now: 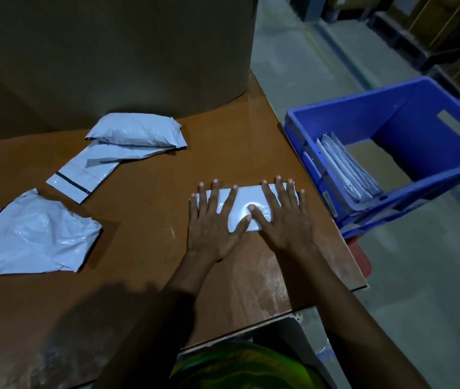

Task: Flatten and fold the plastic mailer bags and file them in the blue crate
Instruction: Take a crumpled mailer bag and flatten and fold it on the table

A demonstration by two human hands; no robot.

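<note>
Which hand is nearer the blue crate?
Right. The right hand presses the bag at its end near the crate; the left hand presses the other end, farther away.

Mount: one wide-angle camera worn on the person's head.
Facing: forward and steeply down across the table (153,220).
Nearness: close; the forearms enter from the bottom edge, with the left hand (213,220) and right hand (285,217) just right of centre.
Coverage: a cardboard box (110,51) fills the upper left, the blue crate (391,122) sits at right, and the floor (419,276) runs down the right side.
</note>
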